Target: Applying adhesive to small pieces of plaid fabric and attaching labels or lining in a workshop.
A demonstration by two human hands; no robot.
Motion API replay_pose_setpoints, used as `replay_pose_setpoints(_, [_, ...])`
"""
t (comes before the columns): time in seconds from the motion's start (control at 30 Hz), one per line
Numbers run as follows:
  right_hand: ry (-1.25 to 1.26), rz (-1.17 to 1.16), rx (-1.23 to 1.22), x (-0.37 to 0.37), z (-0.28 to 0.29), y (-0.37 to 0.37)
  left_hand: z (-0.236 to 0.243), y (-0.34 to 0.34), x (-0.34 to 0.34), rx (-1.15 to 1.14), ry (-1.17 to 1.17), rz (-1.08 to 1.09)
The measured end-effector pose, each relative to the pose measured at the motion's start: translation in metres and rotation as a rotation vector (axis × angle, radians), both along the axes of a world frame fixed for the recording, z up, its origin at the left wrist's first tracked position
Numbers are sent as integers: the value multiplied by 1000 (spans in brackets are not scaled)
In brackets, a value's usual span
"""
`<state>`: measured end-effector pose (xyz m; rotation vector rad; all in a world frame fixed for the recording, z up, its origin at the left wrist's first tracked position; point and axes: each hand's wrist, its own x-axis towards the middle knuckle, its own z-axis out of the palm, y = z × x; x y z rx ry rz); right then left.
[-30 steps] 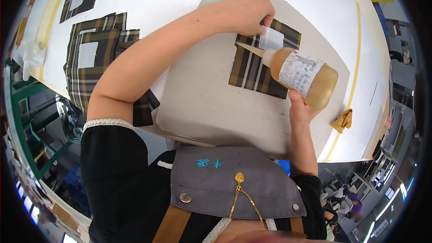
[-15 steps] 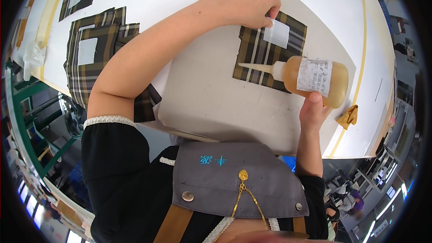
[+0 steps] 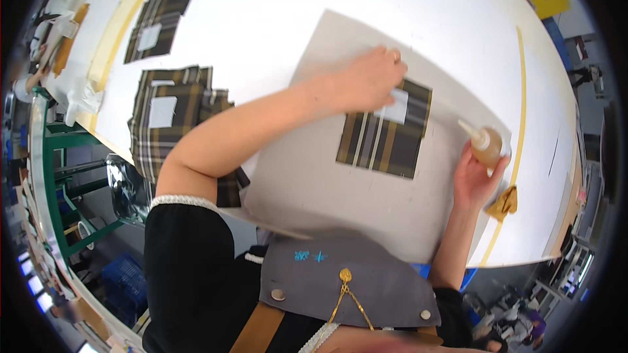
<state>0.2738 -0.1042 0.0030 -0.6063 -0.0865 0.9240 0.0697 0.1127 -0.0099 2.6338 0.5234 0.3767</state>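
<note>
A plaid fabric square (image 3: 383, 147) with a pale rectangular patch (image 3: 396, 113) lies on a grey board (image 3: 307, 189). My left hand (image 3: 373, 78) is over the upper edge of the square, fingers curled beside the patch. Motion blur hides what, if anything, they hold. My right hand (image 3: 476, 180) is closed round a squeeze bottle (image 3: 487, 148) of amber liquid, its pointed nozzle raised and aimed up-left, just right of the square.
Plaid pieces (image 3: 167, 127) with pale patches lie on the white table (image 3: 261, 19) left and upper left. An ochre scrap (image 3: 504, 202) rests right, by a tape strip. Another person's hand (image 3: 39, 72) shows at far left; people (image 3: 530, 327) are at lower right.
My right hand has moved right, off the square, turning the bottle more upright. The view has shifted, so board and fabric appear lower. My left hand stays at the patch.
</note>
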Motion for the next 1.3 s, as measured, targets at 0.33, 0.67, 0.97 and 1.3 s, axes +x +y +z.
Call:
replay_pose_setpoints(0.33, [101,62,102,11,-8,-12,32,35,21,-248,288,11])
replay_pose_setpoints(0.67, [155,145,124,11,-5,-5,3,230,-86,-612,-756,1089])
replay_pose_setpoints(0.97, [114,156,125,10,-8,-8,-9,270,-121,-859,-1218,1450])
replay_pose_setpoints(1.3, [140,198,122,9,-8,-5,-26,281,-140,-762,-913,1382])
